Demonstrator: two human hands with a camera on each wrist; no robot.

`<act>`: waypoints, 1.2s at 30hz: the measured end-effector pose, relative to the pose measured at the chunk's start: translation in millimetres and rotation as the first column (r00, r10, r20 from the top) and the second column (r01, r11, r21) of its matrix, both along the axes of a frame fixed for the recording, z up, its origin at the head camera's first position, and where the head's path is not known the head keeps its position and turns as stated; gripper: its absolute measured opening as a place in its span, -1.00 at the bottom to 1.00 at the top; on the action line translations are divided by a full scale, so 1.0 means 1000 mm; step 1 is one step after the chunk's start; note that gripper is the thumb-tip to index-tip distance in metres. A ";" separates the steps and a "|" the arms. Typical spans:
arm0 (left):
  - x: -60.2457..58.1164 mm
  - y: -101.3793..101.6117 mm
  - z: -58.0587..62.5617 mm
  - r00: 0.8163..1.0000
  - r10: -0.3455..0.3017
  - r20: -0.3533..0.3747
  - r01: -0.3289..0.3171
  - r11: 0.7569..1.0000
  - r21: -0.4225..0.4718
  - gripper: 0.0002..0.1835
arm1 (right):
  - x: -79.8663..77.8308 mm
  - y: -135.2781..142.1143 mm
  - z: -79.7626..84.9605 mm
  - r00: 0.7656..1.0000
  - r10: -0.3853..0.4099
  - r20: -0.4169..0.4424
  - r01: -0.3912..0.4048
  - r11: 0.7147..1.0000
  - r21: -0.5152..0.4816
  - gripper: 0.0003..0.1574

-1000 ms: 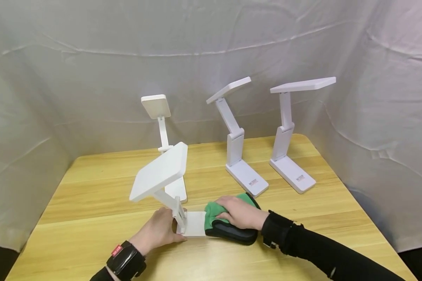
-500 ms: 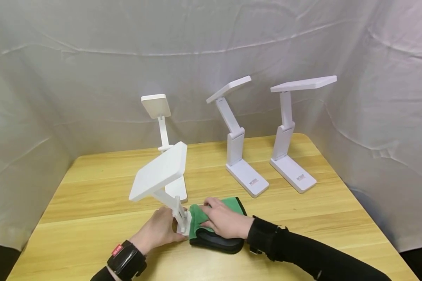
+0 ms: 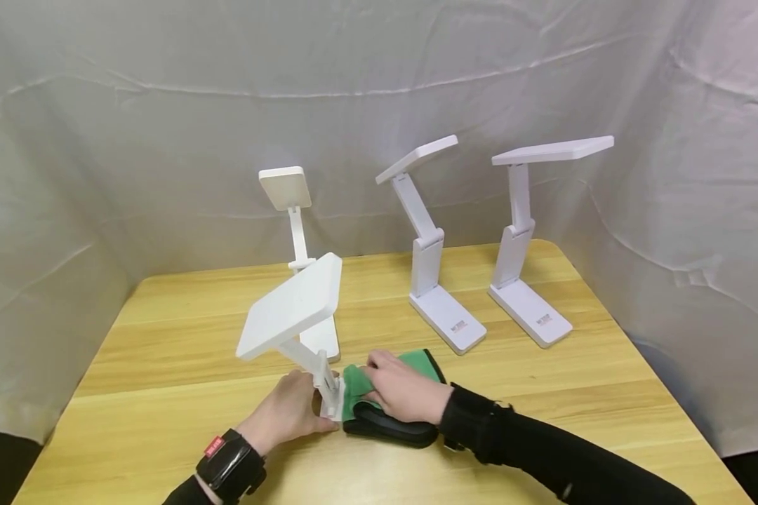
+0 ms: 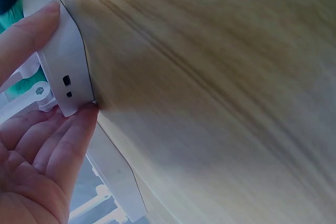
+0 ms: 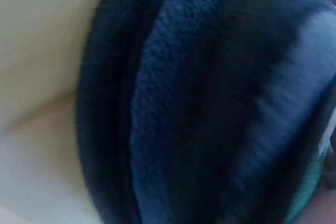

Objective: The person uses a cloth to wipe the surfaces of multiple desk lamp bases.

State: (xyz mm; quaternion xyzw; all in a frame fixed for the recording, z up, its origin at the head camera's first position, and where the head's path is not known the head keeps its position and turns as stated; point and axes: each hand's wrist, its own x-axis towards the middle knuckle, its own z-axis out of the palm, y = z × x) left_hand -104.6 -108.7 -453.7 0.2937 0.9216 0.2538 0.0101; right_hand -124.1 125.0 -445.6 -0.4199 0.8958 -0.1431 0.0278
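Observation:
The nearest white desk lamp [image 3: 293, 305] stands with its panel raised and tilted. My left hand [image 3: 290, 410] grips the rear end of its base, thumb on one side and fingers on the other. In the left wrist view, two small ports show on the end of the base [image 4: 65, 61]. My right hand [image 3: 404, 389] holds a folded cloth [image 3: 356, 386], green with a dark lining and black edging, over the front of that base, hiding most of it. Dark folds of the cloth [image 5: 163, 103] fill most of the right wrist view.
Behind stand three more white folding lamps: one at the back left [image 3: 284, 189], one in the middle [image 3: 426, 263] and one on the right [image 3: 514, 252]. All share a wooden table [image 3: 183, 337]. A pale grey curtain [image 3: 354, 63] surrounds the back and sides.
The cloth in my right hand has slid left along the lamp base towards the hinge, covering the white surface seen before. My left hand keeps its grip. The head view has shifted slightly.

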 end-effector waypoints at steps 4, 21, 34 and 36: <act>-0.002 0.002 0.001 1.000 -0.001 0.014 0.001 1.000 0.002 -0.47 | -0.003 -0.012 0.001 0.999 0.023 -0.023 -0.024 1.000 -0.009 -0.72; -0.003 0.003 0.002 0.999 0.017 0.043 -0.017 1.000 -0.002 -0.40 | 0.013 0.009 -0.001 0.993 -0.049 -0.109 0.054 0.997 0.046 -0.35; -0.002 0.000 0.001 1.000 -0.012 0.008 0.012 1.000 0.021 -0.34 | 0.034 0.028 -0.004 0.964 0.153 -0.217 -0.128 0.984 0.126 -0.33; -0.002 0.000 0.002 1.000 -0.008 0.007 0.008 1.000 0.020 -0.34 | 0.036 0.038 -0.003 0.980 0.108 -0.169 -0.093 0.991 0.096 -0.33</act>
